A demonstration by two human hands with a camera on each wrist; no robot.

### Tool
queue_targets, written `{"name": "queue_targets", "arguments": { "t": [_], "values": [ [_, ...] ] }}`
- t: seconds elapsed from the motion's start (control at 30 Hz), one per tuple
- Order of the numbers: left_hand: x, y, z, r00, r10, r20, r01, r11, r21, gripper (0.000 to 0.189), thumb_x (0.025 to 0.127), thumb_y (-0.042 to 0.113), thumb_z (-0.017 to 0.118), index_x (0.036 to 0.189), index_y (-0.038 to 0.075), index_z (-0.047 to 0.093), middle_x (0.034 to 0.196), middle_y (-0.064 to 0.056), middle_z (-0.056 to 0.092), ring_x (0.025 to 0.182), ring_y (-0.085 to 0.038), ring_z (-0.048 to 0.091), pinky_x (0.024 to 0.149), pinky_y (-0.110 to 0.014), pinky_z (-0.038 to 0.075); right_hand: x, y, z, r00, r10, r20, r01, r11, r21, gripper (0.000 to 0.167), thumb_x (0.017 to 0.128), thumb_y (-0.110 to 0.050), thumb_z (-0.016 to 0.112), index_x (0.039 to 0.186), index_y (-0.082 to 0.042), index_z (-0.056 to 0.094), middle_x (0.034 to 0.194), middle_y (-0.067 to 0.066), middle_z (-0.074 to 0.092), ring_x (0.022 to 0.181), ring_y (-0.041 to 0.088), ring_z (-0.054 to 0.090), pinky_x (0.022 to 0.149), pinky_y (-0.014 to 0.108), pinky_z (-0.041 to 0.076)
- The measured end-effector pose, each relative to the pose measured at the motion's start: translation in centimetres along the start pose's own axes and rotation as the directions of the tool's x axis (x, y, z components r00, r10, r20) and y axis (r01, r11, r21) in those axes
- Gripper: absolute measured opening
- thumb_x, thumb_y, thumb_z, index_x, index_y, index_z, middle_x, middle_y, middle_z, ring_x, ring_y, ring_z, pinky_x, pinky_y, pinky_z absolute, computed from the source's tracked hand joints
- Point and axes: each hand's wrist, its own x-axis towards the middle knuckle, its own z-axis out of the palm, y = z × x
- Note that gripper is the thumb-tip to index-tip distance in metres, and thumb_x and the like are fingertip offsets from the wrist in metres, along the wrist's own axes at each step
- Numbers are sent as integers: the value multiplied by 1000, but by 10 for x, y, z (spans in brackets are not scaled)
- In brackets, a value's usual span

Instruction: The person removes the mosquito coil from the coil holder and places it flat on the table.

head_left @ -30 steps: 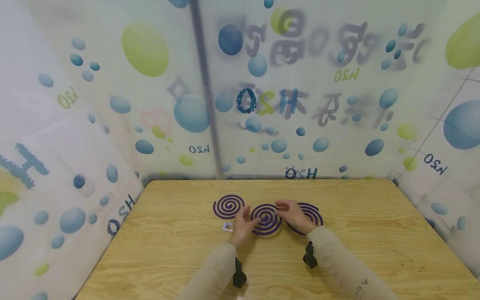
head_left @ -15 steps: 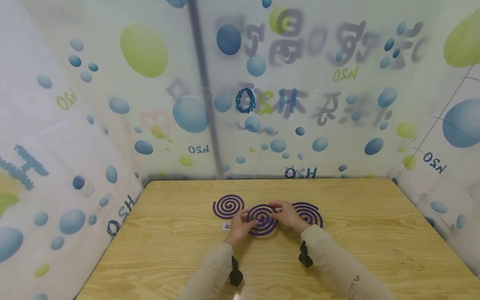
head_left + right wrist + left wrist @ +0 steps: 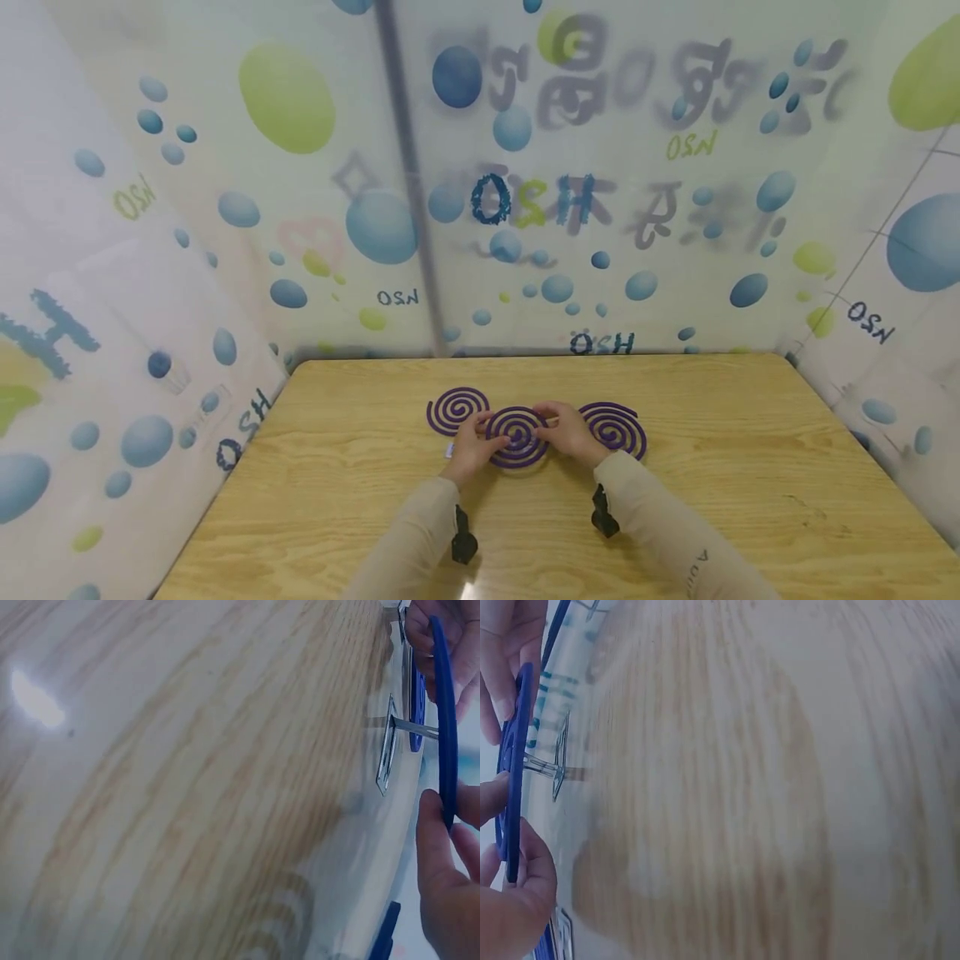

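In the head view a purple mosquito coil [image 3: 516,436] is between my two hands above the table. My left hand [image 3: 471,450] pinches its left edge, thumb on top and fingers beneath. On the opposite edge my right hand [image 3: 572,433] pinches it with thumb and fingers. Under the coil, a flat metal stand [image 3: 560,765] shows in the left wrist view, its short post reaching up to the coil's underside. The right wrist view has the same metal stand [image 3: 387,746] near the tabletop, with the coil edge-on above it.
A second coil [image 3: 458,410] is at the back left, with a bit of metal base [image 3: 450,451] visible in front of it. A third coil [image 3: 611,435] lies beyond my right wrist. Patterned sheets [image 3: 510,275] enclose the wooden table [image 3: 360,467].
Both hands have moved slightly left with the middle coil, closing in on its edges. More of the right coil shows now, and less of the left metal base.
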Motion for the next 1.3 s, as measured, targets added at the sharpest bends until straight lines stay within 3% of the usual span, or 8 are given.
{"name": "queue_targets", "arguments": {
  "t": [0.37, 0.67, 0.93, 1.1, 1.3],
  "values": [
    [0, 1, 3, 1000, 20, -22, -19, 1000, 21, 53, 71, 2, 71, 119, -3, 48, 97, -18, 53, 83, -25, 56, 70, -30, 51, -7, -3, -5, 999, 34, -30, -33, 999, 23, 34, 76, 2, 65, 110, 2, 56, 101, 15, 60, 87, 28, 59, 69, 31, 52],
    [-1, 13, 1, 998, 66, 10, -65, 997, -46, 54, 72, -2, 69, 120, -6, 45, 97, -19, 55, 84, -29, 58, 69, -30, 52, -9, -10, -14, 997, 68, -38, -66, 996, 62, 34, 78, -1, 65, 111, -2, 56, 98, 10, 60, 86, 25, 59, 68, 30, 52],
    [4, 19, -10, 992, 118, 46, -119, 992, 32, 45, 76, 5, 68, 117, 2, 52, 97, -13, 55, 85, -24, 54, 73, -32, 50, -9, -17, -23, 998, 37, -57, -23, 973, 228, 25, 80, 6, 58, 105, 7, 56, 91, 18, 60, 78, 26, 61, 65, 33, 54],
    [8, 22, -15, 990, 141, 23, -141, 990, -7, 36, 77, 3, 66, 111, 1, 57, 92, -13, 59, 82, -23, 58, 72, -32, 51, -10, -25, -29, 995, 82, -48, -70, 974, 217, 22, 84, 3, 55, 105, 7, 57, 90, 15, 59, 75, 23, 61, 65, 41, 53],
    [12, 25, -19, 995, 98, -29, -100, 993, -61, 27, 79, 4, 63, 106, 1, 61, 97, -13, 62, 88, -23, 59, 79, -34, 50, -6, -31, -36, 991, 126, -41, -112, 965, 236, 22, 86, -1, 54, 106, 6, 57, 93, 15, 60, 78, 22, 60, 68, 39, 53]
  ]
}}
